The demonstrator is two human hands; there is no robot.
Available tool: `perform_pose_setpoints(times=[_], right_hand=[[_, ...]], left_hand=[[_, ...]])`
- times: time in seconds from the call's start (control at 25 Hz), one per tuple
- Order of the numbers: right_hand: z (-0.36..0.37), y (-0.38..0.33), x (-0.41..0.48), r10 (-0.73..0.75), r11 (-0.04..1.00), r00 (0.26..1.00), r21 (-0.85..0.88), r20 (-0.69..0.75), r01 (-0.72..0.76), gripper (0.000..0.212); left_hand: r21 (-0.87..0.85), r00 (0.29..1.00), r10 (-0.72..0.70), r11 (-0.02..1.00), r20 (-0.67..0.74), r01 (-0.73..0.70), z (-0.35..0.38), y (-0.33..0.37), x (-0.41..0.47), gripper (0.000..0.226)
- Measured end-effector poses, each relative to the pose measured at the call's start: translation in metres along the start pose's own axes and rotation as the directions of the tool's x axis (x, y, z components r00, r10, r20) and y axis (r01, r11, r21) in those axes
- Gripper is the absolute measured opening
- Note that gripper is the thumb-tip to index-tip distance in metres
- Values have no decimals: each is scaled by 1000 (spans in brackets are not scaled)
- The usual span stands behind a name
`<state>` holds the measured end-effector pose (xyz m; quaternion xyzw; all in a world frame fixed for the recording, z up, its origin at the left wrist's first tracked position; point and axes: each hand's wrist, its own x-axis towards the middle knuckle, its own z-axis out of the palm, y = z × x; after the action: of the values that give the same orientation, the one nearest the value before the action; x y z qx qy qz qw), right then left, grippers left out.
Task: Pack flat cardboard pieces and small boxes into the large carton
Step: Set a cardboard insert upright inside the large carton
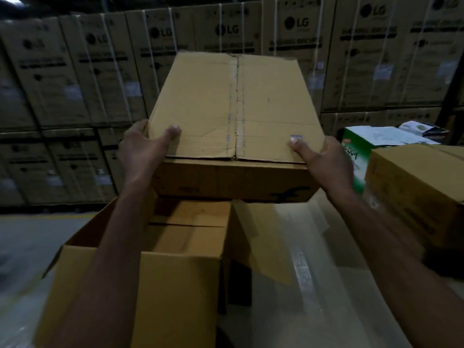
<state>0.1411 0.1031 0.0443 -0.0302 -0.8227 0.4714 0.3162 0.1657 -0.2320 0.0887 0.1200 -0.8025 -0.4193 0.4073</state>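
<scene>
I hold a closed brown cardboard box (233,116) up in front of me, its taped top tilted toward the camera. My left hand (143,149) grips its near left corner with the thumb on top. My right hand (319,159) grips the near right corner the same way. Below the held box stands the large open carton (175,272), its flaps spread. A flat cardboard piece or closed box (190,234) lies inside it. My forearms cross over the carton's near wall.
A wall of stacked strapped LG cartons (100,71) fills the background. At the right sit a brown box (414,192) and a green-and-white box (356,156) with papers on top. Clear plastic wrap (301,272) covers the surface beside the carton. Grey floor (30,234) lies left.
</scene>
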Motion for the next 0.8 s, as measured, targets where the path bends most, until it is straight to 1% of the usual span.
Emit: perform_pose_setpoints(times=[0.16, 0.24, 0.36, 0.48, 0.6, 0.72, 0.8], right_hand=[[41, -32, -41, -21, 1000, 996, -6, 89, 21, 64], [65, -48, -53, -31, 999, 989, -27, 142, 35, 66], [103, -70, -63, -10, 997, 984, -75, 179, 24, 70], [144, -90, -72, 81, 989, 977, -138, 195, -55, 69], [185, -97, -85, 170, 973, 963, -189, 209, -130, 74], [220, -89, -99, 253, 948, 944, -251, 214, -197, 77], [234, -78, -107, 312, 922, 925, -302, 216, -241, 78]], left_hand=[[31, 997, -69, 997, -32, 70, -58, -44, 3, 75], [42, 995, -91, 995, -41, 93, -79, -68, 15, 76], [91, 993, -120, 989, -9, 120, -102, -100, 41, 78], [152, 989, -117, 983, 89, 102, -110, -139, 75, 75], [211, 976, -139, 972, 170, 101, -107, -182, 97, 73], [210, 942, -159, 973, 296, 98, -94, -230, 117, 82], [260, 914, -168, 963, 369, 72, -82, -252, 124, 78]])
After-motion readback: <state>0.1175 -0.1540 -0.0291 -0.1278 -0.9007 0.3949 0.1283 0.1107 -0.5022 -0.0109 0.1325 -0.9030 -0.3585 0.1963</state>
